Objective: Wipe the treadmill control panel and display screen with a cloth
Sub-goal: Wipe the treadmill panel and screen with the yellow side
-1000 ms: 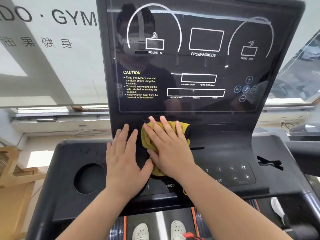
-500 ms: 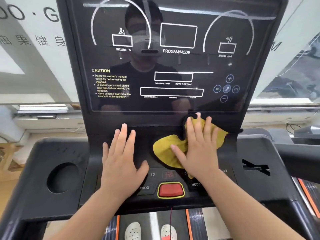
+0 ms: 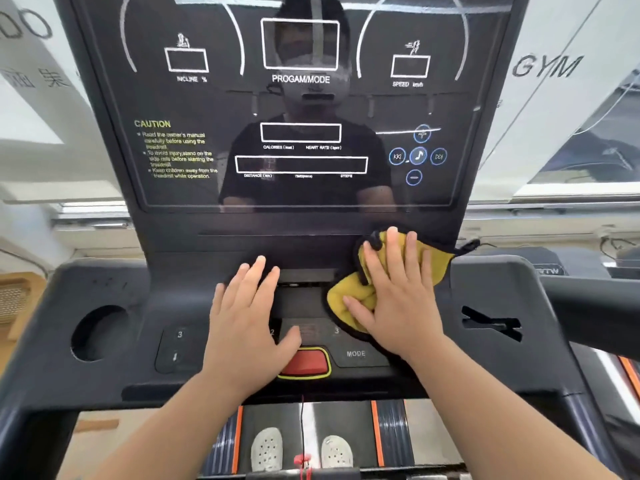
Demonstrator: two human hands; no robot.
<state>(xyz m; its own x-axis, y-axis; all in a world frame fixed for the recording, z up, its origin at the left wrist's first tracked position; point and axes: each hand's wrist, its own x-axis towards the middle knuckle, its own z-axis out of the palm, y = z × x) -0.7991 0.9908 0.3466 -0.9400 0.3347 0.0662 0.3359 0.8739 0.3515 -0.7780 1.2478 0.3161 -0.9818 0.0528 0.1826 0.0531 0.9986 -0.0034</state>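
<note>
Behind the treadmill, white walls carry large grey letters, with "GYM" (image 3: 547, 66) on the right side.

A yellow cloth (image 3: 349, 299) with a dark edge lies crumpled on the black panel (image 3: 131, 306), on its right part, just below the screen (image 3: 301, 109). The right hand (image 3: 398, 299) presses flat on the cloth with fingers spread, the fingertips near the lower frame of the screen. It does not pinch the cloth; the palm and fingers hold it down. Part of the cloth sticks out to the left of the thumb and to the right of the little finger.

The left hand (image 3: 249, 323) lies flat on the bare panel just beside it, fingers close together and the thumb stretched toward the red button (image 3: 304, 363). The two hands do not touch. A "MODE" key (image 3: 356, 354) is between the button and the right wrist.

On the left of the panel is a round cup hole (image 3: 98, 332). The screen is dark, with white boxes, a yellow "CAUTION" text (image 3: 152, 124) and a reflection of the person.

Below, on the belt (image 3: 391, 434), two light shoes (image 3: 266, 448) stand side by side.
</note>
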